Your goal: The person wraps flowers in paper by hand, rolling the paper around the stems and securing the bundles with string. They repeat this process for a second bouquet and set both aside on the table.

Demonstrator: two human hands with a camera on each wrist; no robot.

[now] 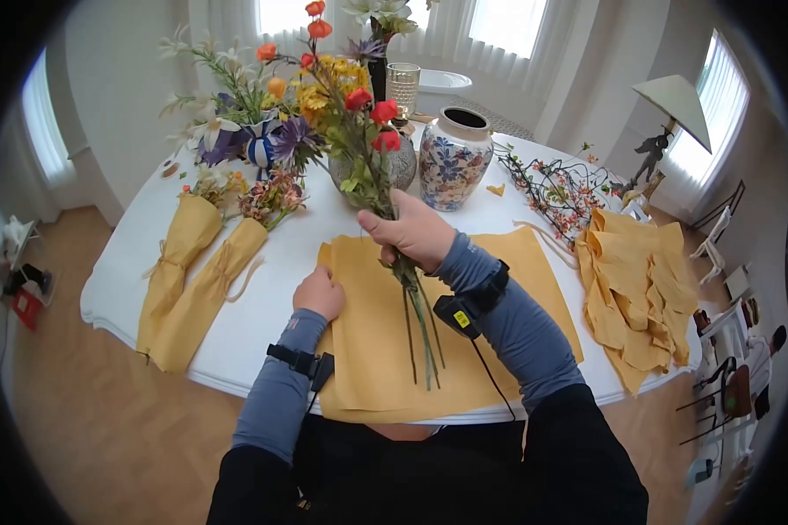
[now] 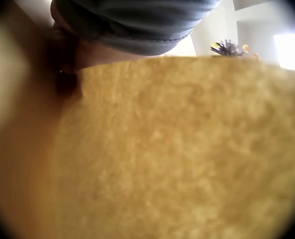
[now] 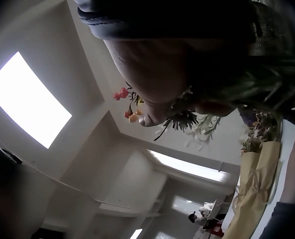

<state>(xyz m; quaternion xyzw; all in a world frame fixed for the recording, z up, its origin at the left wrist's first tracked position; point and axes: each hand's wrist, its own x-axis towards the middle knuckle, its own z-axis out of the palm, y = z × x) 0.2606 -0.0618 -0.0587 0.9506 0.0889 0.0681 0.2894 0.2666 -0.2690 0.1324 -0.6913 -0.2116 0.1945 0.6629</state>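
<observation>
At frame centre, the right hand [image 1: 414,232] grips a flower bunch [image 1: 359,131] by its stems, held over the yellow wrapping paper [image 1: 368,350]. The left hand [image 1: 319,293], fingers curled, presses the paper's left edge on the white table [image 1: 263,306].

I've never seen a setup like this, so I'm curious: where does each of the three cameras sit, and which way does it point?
Head: worn on the head, looking down at the table; both forearms, left hand and right hand gripping the flower bunch.
Left wrist: under the left sleeve, close over the yellow paper.
Right wrist: below the right hand, facing up at the ceiling.
Shared: head and right wrist both show the wrapped bouquets.
</observation>
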